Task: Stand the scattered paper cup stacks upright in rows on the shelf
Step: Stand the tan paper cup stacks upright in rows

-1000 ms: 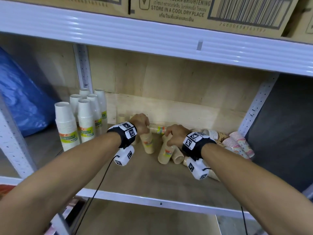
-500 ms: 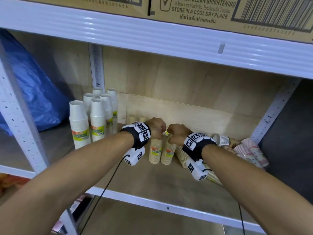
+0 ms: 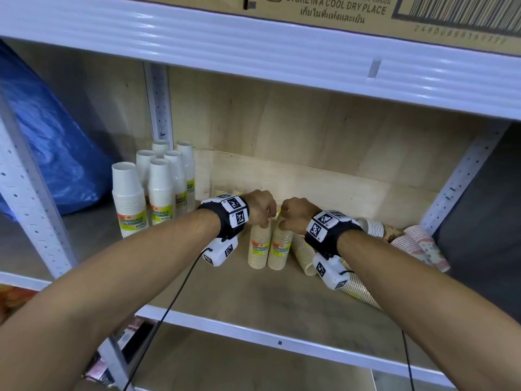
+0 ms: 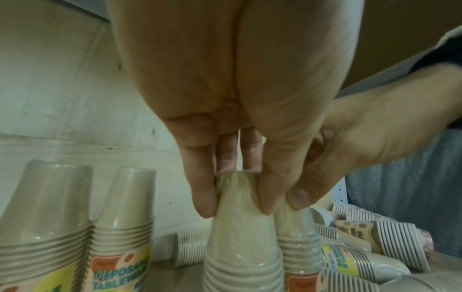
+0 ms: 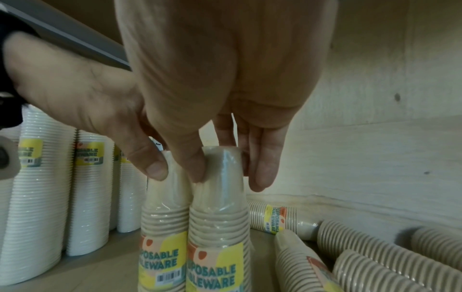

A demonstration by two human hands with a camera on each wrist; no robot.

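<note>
Two wrapped beige cup stacks stand upright side by side at mid-shelf. My left hand (image 3: 263,211) pinches the top of the left beige stack (image 3: 258,249) (image 4: 240,237) from above, thumb on one side, fingers on the other. My right hand (image 3: 293,214) pinches the top of the right beige stack (image 3: 279,251) (image 5: 220,207) the same way. Both hands (image 4: 240,189) (image 5: 222,168) nearly touch. Several more beige stacks (image 3: 303,253) (image 5: 297,256) lie on their sides to the right.
White cup stacks (image 3: 159,190) stand in rows at the shelf's left, two beige stacks (image 4: 82,227) behind them. Patterned pink stacks (image 3: 423,244) lie at the far right by the upright post (image 3: 462,176). A blue bag (image 3: 48,153) fills the left bay. The shelf beam (image 3: 282,57) hangs overhead.
One second ago the two beige stacks were tilted and apart; now both stand upright and pressed together, my hands having closed toward each other on their tops.
</note>
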